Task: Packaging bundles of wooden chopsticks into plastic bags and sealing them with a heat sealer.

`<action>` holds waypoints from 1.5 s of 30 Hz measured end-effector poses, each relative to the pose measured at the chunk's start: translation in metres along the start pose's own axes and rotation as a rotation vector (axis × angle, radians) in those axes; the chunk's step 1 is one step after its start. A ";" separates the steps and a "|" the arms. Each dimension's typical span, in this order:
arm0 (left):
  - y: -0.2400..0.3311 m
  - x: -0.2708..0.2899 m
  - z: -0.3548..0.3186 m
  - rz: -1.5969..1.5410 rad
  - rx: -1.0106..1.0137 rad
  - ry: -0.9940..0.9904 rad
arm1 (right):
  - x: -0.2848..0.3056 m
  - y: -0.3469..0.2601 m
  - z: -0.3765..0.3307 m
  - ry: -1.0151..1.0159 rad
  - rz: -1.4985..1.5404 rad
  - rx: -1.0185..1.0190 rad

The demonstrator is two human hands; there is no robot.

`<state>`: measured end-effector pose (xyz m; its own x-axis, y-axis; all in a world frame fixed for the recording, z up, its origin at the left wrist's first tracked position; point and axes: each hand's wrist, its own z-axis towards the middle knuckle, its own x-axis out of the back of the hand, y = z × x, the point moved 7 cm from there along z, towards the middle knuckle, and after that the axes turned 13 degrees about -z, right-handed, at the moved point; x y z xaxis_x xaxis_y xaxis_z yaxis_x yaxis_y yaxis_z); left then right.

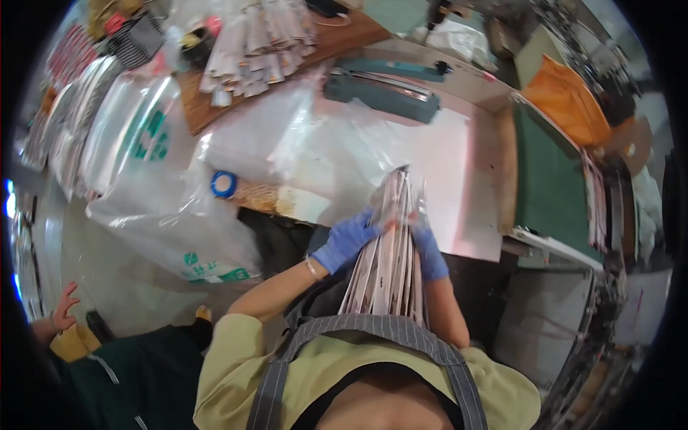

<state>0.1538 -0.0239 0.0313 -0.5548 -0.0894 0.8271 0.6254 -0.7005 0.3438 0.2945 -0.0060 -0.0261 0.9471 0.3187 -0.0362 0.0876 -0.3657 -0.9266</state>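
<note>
1. Gripping a bundle of long thin packets, just below the centre of the frame, between two blue gloves.
2. With the left hand, clasping the bundle's left side, fingers partly curled, tips over its upper surface.
3. With the right hand, holding the right side, fingers partly hidden; cannot tell exactly how far bent.
4. Touching clear plastic around the bundle's upper end.
5. Standing before a white sheet, right of centre in the frame.
</note>
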 end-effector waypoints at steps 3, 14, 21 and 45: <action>0.042 0.017 -0.014 -0.389 -0.158 -0.179 | -0.021 0.021 -0.105 0.282 0.199 0.045; -0.052 0.129 0.181 -0.565 -0.086 0.032 | 0.034 -0.213 -0.073 0.204 -1.767 0.816; -0.036 0.172 0.234 -0.431 -0.181 0.075 | 0.060 -0.296 -0.071 0.323 -1.425 0.917; -0.121 -0.109 0.240 -1.704 0.728 -0.092 | 0.132 -0.304 0.168 1.058 -0.752 0.905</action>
<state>0.2704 0.2409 0.0058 -0.7474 0.3494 -0.5651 -0.4103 0.4262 0.8062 0.3412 0.2940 0.1884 0.5857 -0.6912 0.4233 0.7778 0.3324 -0.5335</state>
